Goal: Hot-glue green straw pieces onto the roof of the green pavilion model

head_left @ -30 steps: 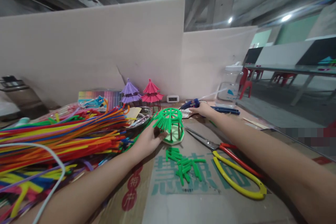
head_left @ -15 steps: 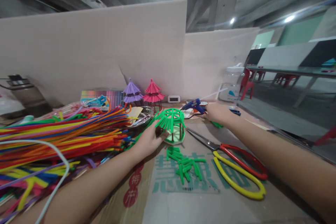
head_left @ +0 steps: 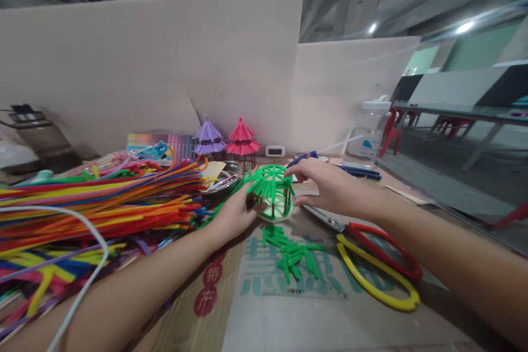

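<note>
A small green pavilion model (head_left: 274, 173), apparently of pipe cleaners, stands on brown posts over a pale round base. My left hand (head_left: 236, 214) grips its left side, thumb and fingers closed around a post near the base. At its right edge is my right hand (head_left: 325, 184), thumb and fingers apart, the fingertips by a green strip on the roof rim; whether they touch it I cannot tell. Several short cut green pieces (head_left: 293, 256) lie in front of the model. A blue glue gun (head_left: 297, 159) is partly hidden behind my right hand.
Scissors (head_left: 377, 264) with red and yellow handles lie open on the right. Bundles of coloured pipe cleaners (head_left: 124, 203) fill the left side. Behind stand a purple pavilion (head_left: 208, 137), a pink pavilion (head_left: 242, 137), a small clock (head_left: 275, 151) and a clear plastic bottle (head_left: 367, 135).
My right hand has left the glue gun and come left and nearer, to the right edge of the green pavilion. My left hand keeps its hold on the model.
</note>
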### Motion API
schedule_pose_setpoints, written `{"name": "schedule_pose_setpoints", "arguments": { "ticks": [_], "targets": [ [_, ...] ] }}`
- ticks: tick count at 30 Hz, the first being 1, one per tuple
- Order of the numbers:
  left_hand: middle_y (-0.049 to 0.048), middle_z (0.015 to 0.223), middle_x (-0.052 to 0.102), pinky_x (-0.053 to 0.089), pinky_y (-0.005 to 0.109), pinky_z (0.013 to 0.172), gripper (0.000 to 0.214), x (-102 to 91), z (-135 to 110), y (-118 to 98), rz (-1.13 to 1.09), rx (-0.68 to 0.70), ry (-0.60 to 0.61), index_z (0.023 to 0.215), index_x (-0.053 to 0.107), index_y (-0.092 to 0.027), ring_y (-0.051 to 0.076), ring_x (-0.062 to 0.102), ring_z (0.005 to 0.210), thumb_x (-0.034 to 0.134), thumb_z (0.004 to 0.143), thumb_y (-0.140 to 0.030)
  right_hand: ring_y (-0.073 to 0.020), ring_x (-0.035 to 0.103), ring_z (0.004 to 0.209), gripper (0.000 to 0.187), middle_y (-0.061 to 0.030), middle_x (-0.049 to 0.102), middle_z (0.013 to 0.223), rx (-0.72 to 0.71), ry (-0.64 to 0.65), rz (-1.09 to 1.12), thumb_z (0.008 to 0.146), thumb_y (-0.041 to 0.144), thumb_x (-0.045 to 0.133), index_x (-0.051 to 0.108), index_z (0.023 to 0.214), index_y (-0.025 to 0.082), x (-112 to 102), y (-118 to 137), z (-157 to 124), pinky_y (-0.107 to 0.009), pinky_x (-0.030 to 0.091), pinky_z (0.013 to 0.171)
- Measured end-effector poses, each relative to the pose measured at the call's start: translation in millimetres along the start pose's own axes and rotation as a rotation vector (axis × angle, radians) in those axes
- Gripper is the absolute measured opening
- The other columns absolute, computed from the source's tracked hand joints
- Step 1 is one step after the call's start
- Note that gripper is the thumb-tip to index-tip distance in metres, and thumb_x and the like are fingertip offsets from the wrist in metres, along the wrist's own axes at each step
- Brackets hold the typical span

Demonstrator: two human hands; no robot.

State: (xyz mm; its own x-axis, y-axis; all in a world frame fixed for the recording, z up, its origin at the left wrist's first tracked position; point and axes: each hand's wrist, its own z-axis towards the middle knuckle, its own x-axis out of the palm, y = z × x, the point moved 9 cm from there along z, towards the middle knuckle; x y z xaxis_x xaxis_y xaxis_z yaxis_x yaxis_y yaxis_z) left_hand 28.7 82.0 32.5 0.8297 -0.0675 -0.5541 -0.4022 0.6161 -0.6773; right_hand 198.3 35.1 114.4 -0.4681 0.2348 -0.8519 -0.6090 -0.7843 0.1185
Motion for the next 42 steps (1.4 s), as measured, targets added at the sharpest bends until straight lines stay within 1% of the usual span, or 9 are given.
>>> {"name": "schedule_pose_setpoints", "arguments": {
  "ticks": [3, 15, 27, 29, 31, 34, 37, 39, 42],
  "targets": [
    [0.0142, 0.141, 0.057, 0.044, 0.048, 0.109, 0.056, 4.7, -0.4, -1.1, 0.041, 0.011, 0.051, 0.139, 0.049, -0.018, 0.030, 0.058, 0.126, 0.063, 0.087, -0.035, -0.0228, 0.062, 0.098, 0.039, -0.0074, 0.067, 0.108, 0.006, -0.015, -0.028, 0.082, 0.029, 0.074, 0.059, 0.117, 0.022, 0.1, -3.7, 0.4, -0.036, 0.049, 0.083],
    [0.0130, 0.144, 0.055, 0.043, 0.047, 0.111, 0.057, 5.3, 1.0, -5.7, 0.051, 0.008, 0.071, 0.141, 0.045, -0.018, 0.029, 0.056, 0.128, 0.059, 0.089, -0.037, -0.0239, 0.060, 0.105, 0.025, -0.0073, 0.067, 0.107, -0.059, 0.001, -0.065, 0.089, 0.020, 0.066, 0.062, 0.114, 0.023, -1.2, 12.7, 1.2, -0.037, 0.048, 0.086],
    [0.0139, 0.141, 0.058, 0.045, 0.047, 0.109, 0.056, 5.0, 0.0, -3.6, 0.072, 0.009, 0.059, 0.140, 0.047, -0.017, 0.030, 0.059, 0.123, 0.060, 0.089, -0.038, -0.0246, 0.060, 0.103, 0.026, -0.0085, 0.068, 0.103, -0.126, -0.013, -0.097, 0.090, 0.028, 0.066, 0.064, 0.115, 0.021, -4.7, 10.9, 1.3, -0.039, 0.047, 0.087],
    [0.0137, 0.140, 0.058, 0.046, 0.046, 0.108, 0.058, 4.0, 0.0, -3.5, 0.070, 0.009, 0.048, 0.141, 0.046, -0.018, 0.031, 0.059, 0.123, 0.061, 0.088, -0.038, -0.0237, 0.061, 0.099, 0.034, -0.0079, 0.069, 0.103, -0.085, -0.016, -0.010, 0.087, 0.032, 0.070, 0.064, 0.119, 0.022, -9.2, 8.1, 2.0, -0.038, 0.048, 0.085],
    [0.0138, 0.137, 0.060, 0.047, 0.046, 0.106, 0.059, 3.0, 0.1, -3.1, 0.065, -0.001, 0.040, 0.140, 0.048, -0.018, 0.031, 0.060, 0.122, 0.063, 0.087, -0.037, -0.0214, 0.064, 0.092, 0.036, -0.0065, 0.070, 0.101, 0.039, -0.059, 0.130, 0.086, 0.037, 0.070, 0.065, 0.119, 0.022, -17.5, -1.0, 2.9, -0.035, 0.049, 0.080],
    [0.0143, 0.133, 0.063, 0.049, 0.046, 0.104, 0.058, 2.5, 0.1, -2.2, 0.046, -0.033, 0.044, 0.138, 0.050, -0.016, 0.032, 0.062, 0.119, 0.065, 0.085, -0.035, -0.0184, 0.064, 0.077, 0.026, -0.0045, 0.071, 0.087, 0.303, -0.239, 0.309, 0.089, 0.044, 0.062, 0.068, 0.097, 0.020, -34.3, -23.4, -1.8, -0.031, 0.049, 0.070],
    [0.0140, 0.136, 0.061, 0.050, 0.045, 0.103, 0.057, 3.3, 0.4, -1.8, 0.025, -0.034, 0.057, 0.138, 0.049, -0.017, 0.031, 0.062, 0.119, 0.063, 0.086, -0.036, -0.0162, 0.059, 0.065, 0.033, -0.0023, 0.065, 0.070, 0.413, -0.373, 0.337, 0.085, 0.052, 0.064, 0.060, 0.075, 0.021, -46.6, -32.8, -7.3, -0.029, 0.045, 0.060],
    [0.0137, 0.137, 0.060, 0.049, 0.045, 0.104, 0.055, 3.7, 0.6, 0.1, 0.017, -0.027, 0.058, 0.138, 0.048, -0.017, 0.030, 0.062, 0.120, 0.062, 0.087, -0.036, -0.0146, 0.055, 0.061, 0.035, -0.0006, 0.061, 0.064, 0.407, -0.353, 0.296, 0.084, 0.052, 0.064, 0.057, 0.069, 0.021, -49.3, -29.4, -5.7, -0.027, 0.041, 0.057],
    [0.0143, 0.136, 0.061, 0.050, 0.044, 0.103, 0.054, 4.3, 0.9, 5.7, 0.009, -0.032, 0.055, 0.136, 0.049, -0.017, 0.029, 0.062, 0.119, 0.063, 0.087, -0.037, -0.0131, 0.051, 0.058, 0.033, 0.0004, 0.059, 0.062, 0.378, -0.190, 0.259, 0.092, 0.046, 0.055, 0.061, 0.072, 0.020, -43.1, -16.2, 1.2, -0.026, 0.038, 0.055]
  ]
}}
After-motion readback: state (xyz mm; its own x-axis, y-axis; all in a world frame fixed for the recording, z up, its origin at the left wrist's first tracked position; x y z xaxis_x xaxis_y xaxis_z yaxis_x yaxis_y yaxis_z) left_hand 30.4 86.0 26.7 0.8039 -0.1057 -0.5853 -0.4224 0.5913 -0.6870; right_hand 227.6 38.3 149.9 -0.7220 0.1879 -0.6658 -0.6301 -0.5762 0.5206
